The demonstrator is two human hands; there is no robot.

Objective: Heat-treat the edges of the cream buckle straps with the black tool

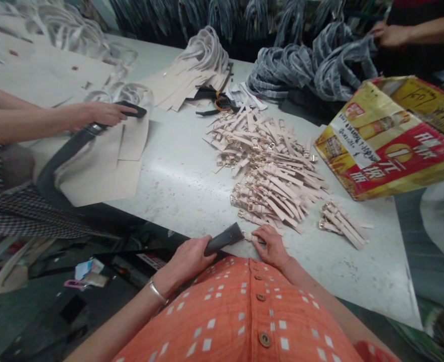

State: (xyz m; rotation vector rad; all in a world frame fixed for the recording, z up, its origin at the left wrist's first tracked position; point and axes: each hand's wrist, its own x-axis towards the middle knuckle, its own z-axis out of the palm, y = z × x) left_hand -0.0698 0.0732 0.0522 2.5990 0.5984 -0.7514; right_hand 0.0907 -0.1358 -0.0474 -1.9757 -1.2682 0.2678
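Note:
My left hand (195,257) is wrapped round a dark tube-shaped nozzle (225,239) that points right, low over the table's front edge. At its mouth, my right hand (270,245) pinches a small pale buckle strap (249,236). Beyond both hands spreads a heap of similar pale straps (270,173) with gold-coloured buckles. A smaller bundle of buckle straps (343,222) lies to the right of my right hand.
At left, a co-worker's hand (107,114) holds another dark nozzle over pale panels (105,183). Behind the heap lie black-handled scissors (216,103), pale straps (207,53) and grey straps (282,70). A yellow-red carton (391,146) stands right; another person's hand (391,36) is behind.

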